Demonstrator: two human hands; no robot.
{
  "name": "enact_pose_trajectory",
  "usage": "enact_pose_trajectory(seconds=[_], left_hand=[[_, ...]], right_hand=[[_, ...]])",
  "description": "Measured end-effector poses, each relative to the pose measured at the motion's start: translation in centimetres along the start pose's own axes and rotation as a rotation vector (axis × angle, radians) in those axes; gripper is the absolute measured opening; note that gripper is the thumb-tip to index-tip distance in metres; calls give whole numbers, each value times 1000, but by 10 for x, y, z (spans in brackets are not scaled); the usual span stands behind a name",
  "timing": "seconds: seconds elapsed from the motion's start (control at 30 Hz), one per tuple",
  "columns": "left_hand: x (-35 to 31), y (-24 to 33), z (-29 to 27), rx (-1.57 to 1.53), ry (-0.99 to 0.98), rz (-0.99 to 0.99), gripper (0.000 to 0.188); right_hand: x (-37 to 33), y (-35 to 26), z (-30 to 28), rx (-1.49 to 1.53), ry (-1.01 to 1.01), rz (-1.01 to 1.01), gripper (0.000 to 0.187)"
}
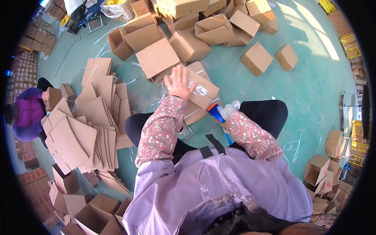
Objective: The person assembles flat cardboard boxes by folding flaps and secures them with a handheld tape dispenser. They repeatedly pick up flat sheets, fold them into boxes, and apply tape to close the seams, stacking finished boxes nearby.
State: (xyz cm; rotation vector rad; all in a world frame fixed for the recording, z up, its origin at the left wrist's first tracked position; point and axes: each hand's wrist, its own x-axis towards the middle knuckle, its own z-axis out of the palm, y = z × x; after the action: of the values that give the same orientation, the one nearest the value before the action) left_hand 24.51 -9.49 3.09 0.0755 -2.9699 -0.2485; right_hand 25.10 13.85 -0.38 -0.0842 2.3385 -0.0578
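Note:
My left hand [180, 83] lies with spread fingers on a brown cardboard box [209, 89] between my knees. A shiny strip of clear tape [200, 89] runs over the box's top, partly beside my fingers. At the box's near right corner, my right hand [226, 112] is closed round a blue and orange tape dispenser [215, 111]. Much of that hand's grip is hidden by the dispenser and the sleeve. Below the box, another piece of cardboard [194, 113] shows. Just beyond my left hand stands a larger closed box [157, 58].
Flattened cartons [103, 92] are piled to my left, near another person [29, 111] holding a small box [54, 97]. Many boxes [213, 29] heap up ahead. Open boxes [98, 217] stand at lower left. Plastic strap scraps [295, 147] litter the green floor [243, 88].

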Motion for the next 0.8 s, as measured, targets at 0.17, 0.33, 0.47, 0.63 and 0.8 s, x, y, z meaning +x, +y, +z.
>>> enact_pose_trajectory(seconds=[0.17,0.33,0.47,0.63,0.8], left_hand=[[20,-44,19,-505,-398,-552,72],[-3,-73,69,-920,-316,-696,85],[-27,-55,90,-1301,-369,-864,78],[4,37,38,-1027,-24,-78,47],[107,43,-14,-1503,349,47,41]], right_hand=[[-4,-3,-19,361,73,188,59],[0,-12,-16,438,134,38,54],[2,-18,-9,499,223,-29,48],[-9,-46,-81,623,642,-259,38],[-23,-36,-185,1171,864,-616,39]])
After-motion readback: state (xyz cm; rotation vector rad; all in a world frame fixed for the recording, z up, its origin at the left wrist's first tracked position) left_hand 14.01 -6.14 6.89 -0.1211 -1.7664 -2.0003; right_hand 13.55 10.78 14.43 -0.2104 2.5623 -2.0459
